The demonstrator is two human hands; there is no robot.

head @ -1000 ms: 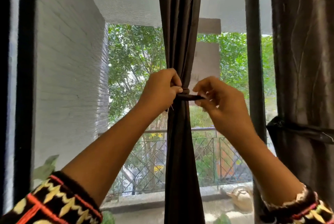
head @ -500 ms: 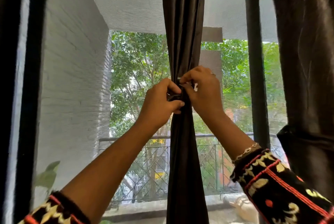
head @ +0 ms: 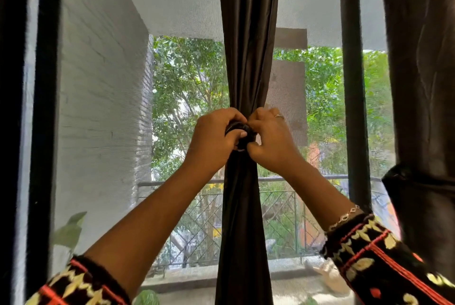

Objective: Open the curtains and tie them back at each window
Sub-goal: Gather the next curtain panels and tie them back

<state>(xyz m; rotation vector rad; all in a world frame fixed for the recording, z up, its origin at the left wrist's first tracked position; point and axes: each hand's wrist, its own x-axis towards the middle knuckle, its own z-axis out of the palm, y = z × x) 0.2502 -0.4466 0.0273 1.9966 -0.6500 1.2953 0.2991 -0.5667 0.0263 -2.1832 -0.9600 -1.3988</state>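
A dark brown curtain (head: pixel 247 58) hangs gathered into a narrow column in the middle of the window. A dark tie-back band (head: pixel 242 129) wraps it at mid height. My left hand (head: pixel 214 139) grips the band from the left, thumb across its front. My right hand (head: pixel 270 139) pinches the band from the right, fingers curled against the knot. Most of the band is hidden between my two hands. A second dark curtain (head: pixel 423 83) hangs at the right edge, cinched by its own tie-back (head: pixel 406 179).
A black window frame post (head: pixel 354 107) stands between the two curtains, another black post (head: pixel 41 132) at the left. Behind the mesh screen lie a white brick wall (head: pixel 98 107), a balcony railing (head: pixel 197 184) and green trees. A leafy plant (head: pixel 69 230) sits at lower left.
My right hand came in from the right, where it held the band's loose end, and closed against the curtain beside my left hand. Both hands now bunch the band at the knot.
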